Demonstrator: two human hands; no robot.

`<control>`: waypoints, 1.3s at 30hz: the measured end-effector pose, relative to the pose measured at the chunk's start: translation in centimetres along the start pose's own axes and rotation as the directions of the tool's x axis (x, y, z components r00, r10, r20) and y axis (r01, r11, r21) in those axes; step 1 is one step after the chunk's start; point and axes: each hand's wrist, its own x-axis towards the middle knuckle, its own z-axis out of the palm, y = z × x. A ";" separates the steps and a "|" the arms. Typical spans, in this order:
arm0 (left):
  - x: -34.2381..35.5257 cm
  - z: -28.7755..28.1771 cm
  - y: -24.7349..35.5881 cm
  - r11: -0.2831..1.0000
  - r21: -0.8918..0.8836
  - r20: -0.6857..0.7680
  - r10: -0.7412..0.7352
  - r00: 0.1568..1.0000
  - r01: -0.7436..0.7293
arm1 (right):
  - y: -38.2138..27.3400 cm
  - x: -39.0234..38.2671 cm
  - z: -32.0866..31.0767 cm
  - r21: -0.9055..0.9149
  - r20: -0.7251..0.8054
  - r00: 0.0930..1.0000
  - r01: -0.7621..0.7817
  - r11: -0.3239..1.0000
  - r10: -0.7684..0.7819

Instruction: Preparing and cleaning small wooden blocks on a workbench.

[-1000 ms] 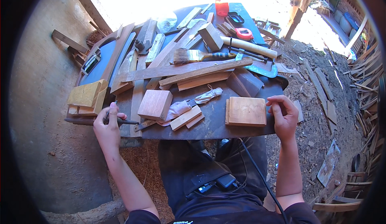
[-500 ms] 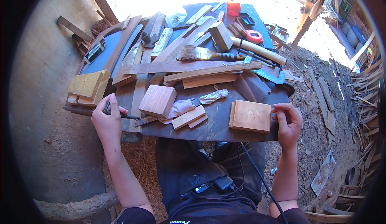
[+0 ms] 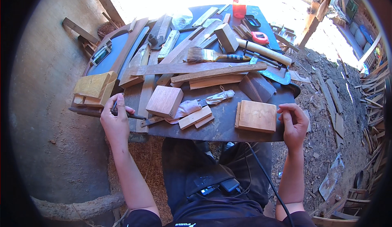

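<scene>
My left hand (image 3: 114, 120) is closed around a thin dark pen-like tool (image 3: 137, 116), whose tip points right toward a pinkish wooden block (image 3: 164, 101). Under and beside that block lie a metal blade (image 3: 152, 121), a crumpled pale cloth (image 3: 188, 108) and two small wood strips (image 3: 195, 118). My right hand (image 3: 295, 123) hovers at the table's right edge with its fingers curled in; nothing shows between them. Just left of its fingertips sits a yellowish-brown wooden block (image 3: 257, 116), a small gap apart from them.
Farther back on the dark table (image 3: 183, 133) lie a paintbrush (image 3: 208, 55), long wood strips (image 3: 220, 72), a mallet (image 3: 226, 37), a blue clamp (image 3: 277, 77), a red tape measure (image 3: 259, 38) and a red bottle (image 3: 239, 8). Yellowish blocks (image 3: 94, 89) stand left. A cable (image 3: 265, 176) crosses my lap.
The whole view has shifted slightly, so the table and its contents appear a little farther right. Both hands keep nearly the same pose.
</scene>
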 end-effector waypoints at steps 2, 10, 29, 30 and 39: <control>-0.1 0.1 0.3 1.000 0.016 0.018 -0.010 1.000 0.010 | 0.0 0.0 0.0 0.004 -0.003 1.000 -0.005 1.000 0.005; 0.2 -0.1 0.0 0.998 -0.070 0.082 0.000 0.997 0.006 | -0.8 0.5 0.1 -0.106 0.092 0.990 0.121 0.987 -0.111; 0.6 0.3 1.7 0.696 0.511 0.197 0.476 0.857 -0.504 | -1.9 0.6 0.8 -0.325 0.345 0.917 0.319 0.890 -0.203; 0.4 0.4 1.2 0.650 0.479 0.136 0.609 0.782 -0.590 | -1.9 0.4 0.8 -0.336 0.349 0.914 0.329 0.882 -0.208; 0.7 -0.3 1.1 0.761 0.260 0.133 0.581 0.803 -0.594 | -1.8 0.5 0.9 -0.324 0.359 0.912 0.322 0.890 -0.199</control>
